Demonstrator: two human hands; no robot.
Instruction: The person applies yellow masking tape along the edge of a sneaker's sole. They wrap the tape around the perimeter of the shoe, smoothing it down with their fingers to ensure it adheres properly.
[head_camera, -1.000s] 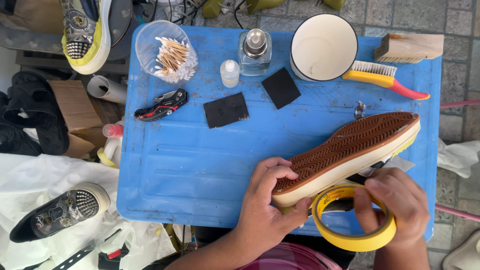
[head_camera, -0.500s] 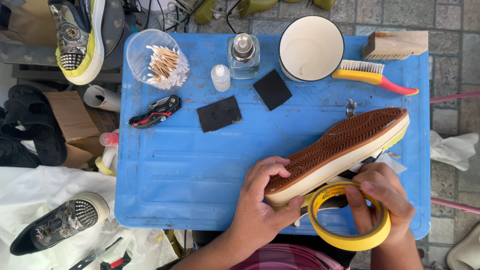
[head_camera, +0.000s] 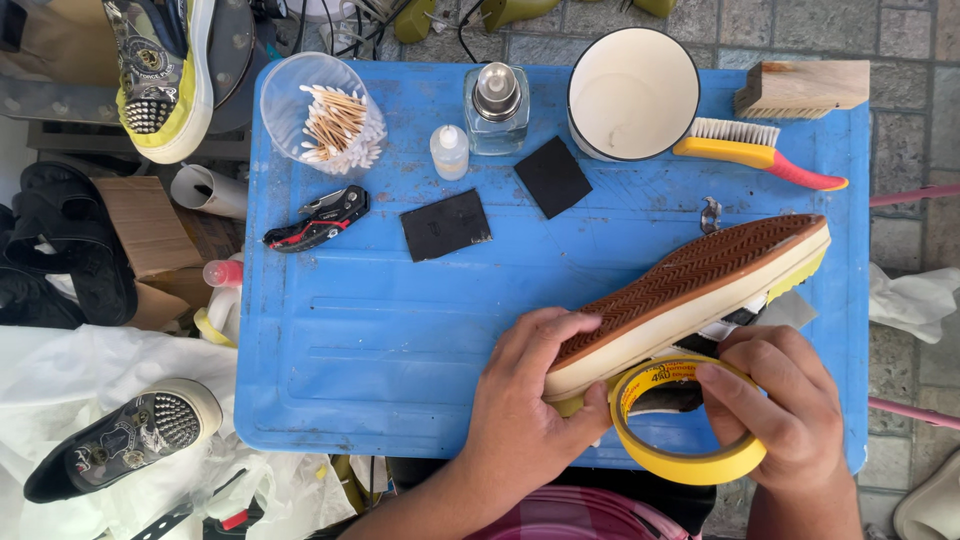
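A sneaker (head_camera: 700, 285) with a brown ribbed sole and cream sidewall lies sole-up across the right of the blue plastic table (head_camera: 370, 340). My left hand (head_camera: 530, 410) grips its near end, thumb under the sidewall. My right hand (head_camera: 785, 410) holds a roll of yellow masking tape (head_camera: 680, 440) just below the shoe, fingers inside the ring. The tape's free end runs up onto the cream sidewall beside my left thumb.
At the table's back stand a tub of cotton swabs (head_camera: 335, 125), a small white bottle (head_camera: 449, 152), a glass bottle (head_camera: 496, 108), a white mug (head_camera: 632, 92), a yellow brush (head_camera: 760, 150), a wooden brush (head_camera: 800, 90). Two black squares (head_camera: 445, 224) and a utility knife (head_camera: 318, 218) lie nearer. Studded shoes (head_camera: 125, 440) sit left.
The shoe, tape roll and both hands stay in the same grip. The view has shifted slightly, and the tape roll sits a little closer under the shoe's sidewall.
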